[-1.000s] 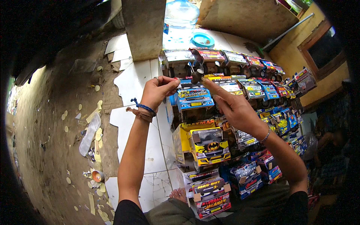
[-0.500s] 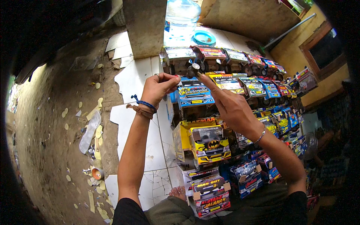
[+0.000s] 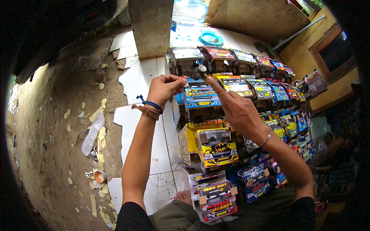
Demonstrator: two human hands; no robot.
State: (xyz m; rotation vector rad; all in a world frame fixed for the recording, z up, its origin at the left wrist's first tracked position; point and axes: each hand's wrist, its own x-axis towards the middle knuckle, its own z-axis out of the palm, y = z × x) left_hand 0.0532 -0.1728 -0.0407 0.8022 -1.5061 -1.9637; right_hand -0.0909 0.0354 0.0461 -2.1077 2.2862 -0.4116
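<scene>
My left hand [image 3: 168,88] is raised in front of the toy trucks, thumb and forefinger pinched on a small whitish and red piece too small to name. My right hand [image 3: 241,111] is closed with its forefinger stretched forward along the handle of what looks like a small hammer [image 3: 202,69]. Its round silvery face and dark head show beyond the fingertip. Most of the handle is hidden by the hand. Just behind and between the hands stands a blue toy truck [image 3: 201,96]. A yellow toy truck [image 3: 217,148] sits below my right hand.
Several rows of printed toy trucks [image 3: 243,57] fill the right side. White tiles [image 3: 148,134] border a dirt floor [image 3: 50,134] strewn with paper scraps and a plastic bag [image 3: 93,133]. At the back are a large water bottle [image 3: 189,17], a blue basin [image 3: 211,37] and a pillar [image 3: 151,29].
Both hands keep nearly the same pose and grip. The whole view has shifted very slightly; nothing is taken up or let go.
</scene>
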